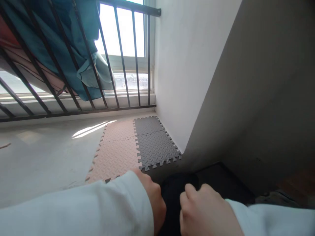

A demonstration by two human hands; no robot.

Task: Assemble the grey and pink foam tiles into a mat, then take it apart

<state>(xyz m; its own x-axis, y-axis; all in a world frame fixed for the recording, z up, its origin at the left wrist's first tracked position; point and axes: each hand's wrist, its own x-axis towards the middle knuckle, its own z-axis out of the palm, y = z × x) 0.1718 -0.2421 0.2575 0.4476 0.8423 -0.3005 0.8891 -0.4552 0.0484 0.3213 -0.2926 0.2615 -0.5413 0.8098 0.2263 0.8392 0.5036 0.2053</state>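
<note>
Evidently the pale floor (49, 170) carries the joined foam mats, the pink section (116, 157) beside the grey section (158, 149), which runs along the foot of the white wall (189, 55) towards the floor's far edge, below the railing (153, 11). They look light, bendy and grippy, best taken by a toothed border, where thin tabs might tear. Nearer, the left hand (151, 193) and right hand (204, 209) have fingers curled together; whether they enclose anything cannot be told.

2 hands (153, 193) (200, 208) with palms hidden, 2 sleeves (98, 206) (275, 216) cut off, cloth (71, 36) cropped, reddish patch (297, 183) unclear
</note>
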